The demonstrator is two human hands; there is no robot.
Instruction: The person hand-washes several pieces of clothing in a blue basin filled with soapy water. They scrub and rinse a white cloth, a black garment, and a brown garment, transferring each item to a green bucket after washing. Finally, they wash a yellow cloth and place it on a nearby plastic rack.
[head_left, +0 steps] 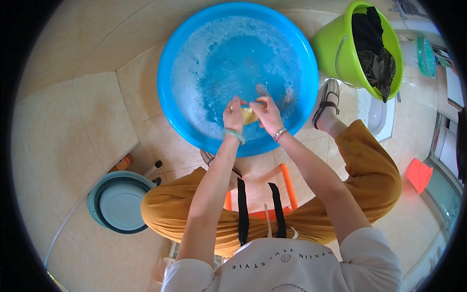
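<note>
My left hand (233, 114) and my right hand (268, 114) come together above the near part of a large blue basin (164, 87). Between them is a small pale yellow lump (248, 116); I cannot tell whether it is soap or wet cloth. The fingers of both hands are bent around its sides. Under the hands the basin holds soapy water (243, 58), with white foam thickest at the left and far side. Something pale shows in the water near the right wall, too blurred to name.
A lime green bucket (335, 44) with dark cloth (372, 48) in it stands right of the basin, by a white floor pan (377, 114). A grey-green folding basin (121, 202) sits at left. An orange stool (288, 187) is between my legs; a red container (419, 175) lies far right.
</note>
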